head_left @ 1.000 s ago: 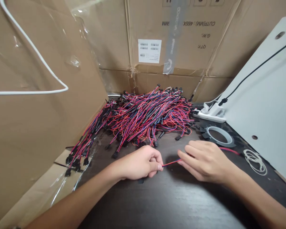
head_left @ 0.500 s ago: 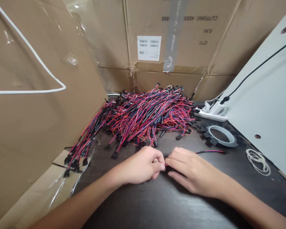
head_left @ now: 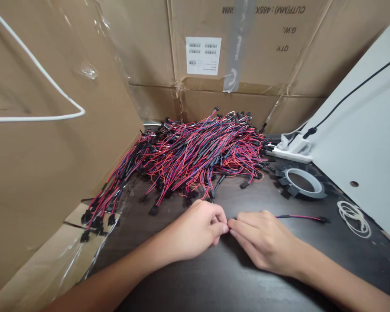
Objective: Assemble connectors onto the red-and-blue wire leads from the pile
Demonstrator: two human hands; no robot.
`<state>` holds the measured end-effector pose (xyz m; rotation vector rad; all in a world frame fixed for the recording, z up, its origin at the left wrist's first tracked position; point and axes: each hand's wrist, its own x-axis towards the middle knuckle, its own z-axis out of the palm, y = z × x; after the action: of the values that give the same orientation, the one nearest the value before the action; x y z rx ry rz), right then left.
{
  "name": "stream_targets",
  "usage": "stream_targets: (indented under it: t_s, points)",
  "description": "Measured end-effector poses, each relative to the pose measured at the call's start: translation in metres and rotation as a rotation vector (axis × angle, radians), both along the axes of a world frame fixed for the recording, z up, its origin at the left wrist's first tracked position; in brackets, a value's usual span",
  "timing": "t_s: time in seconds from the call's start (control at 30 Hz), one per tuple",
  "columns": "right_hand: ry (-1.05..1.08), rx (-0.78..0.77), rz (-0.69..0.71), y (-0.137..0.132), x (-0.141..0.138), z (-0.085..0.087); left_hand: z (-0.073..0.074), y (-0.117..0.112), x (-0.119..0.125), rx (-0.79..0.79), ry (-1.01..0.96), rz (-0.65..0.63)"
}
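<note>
My left hand and my right hand rest on the dark table, fingertips meeting in a pinch at the middle. Both pinch a thin red and blue wire lead, which runs under my right hand and trails off to the right, ending in a black connector. The part of the lead between my fingers is hidden. Just beyond my hands lies a big pile of the same red, blue and black wire leads.
A bundle of leads lies along the left by a cardboard sheet. Cardboard boxes stand behind. A tape roll, a white power strip, a coil of white wire and a white panel are on the right.
My right hand slid left along the lead until its fingertips met my left hand's. The lead's free end with its connector now lies to the right of my right hand.
</note>
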<state>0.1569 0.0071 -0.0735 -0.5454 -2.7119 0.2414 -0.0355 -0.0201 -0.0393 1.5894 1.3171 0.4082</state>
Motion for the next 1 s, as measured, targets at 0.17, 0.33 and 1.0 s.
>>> stream_targets:
  t_s: [0.17, 0.33, 1.0]
  points:
    - [-0.032, 0.041, 0.019, 0.0066, 0.0025, -0.0008, 0.0016, 0.0006, -0.0016, 0.082, 0.038, -0.021]
    - [0.037, 0.007, 0.013, 0.0066, 0.0023, 0.0015, 0.0025, 0.0012, -0.0042, 0.113, 0.009, -0.007]
    - [0.128, -0.372, 0.006, 0.0087, -0.0005, 0.0082, -0.0036, -0.0013, -0.0068, 0.319, 0.135, -0.054]
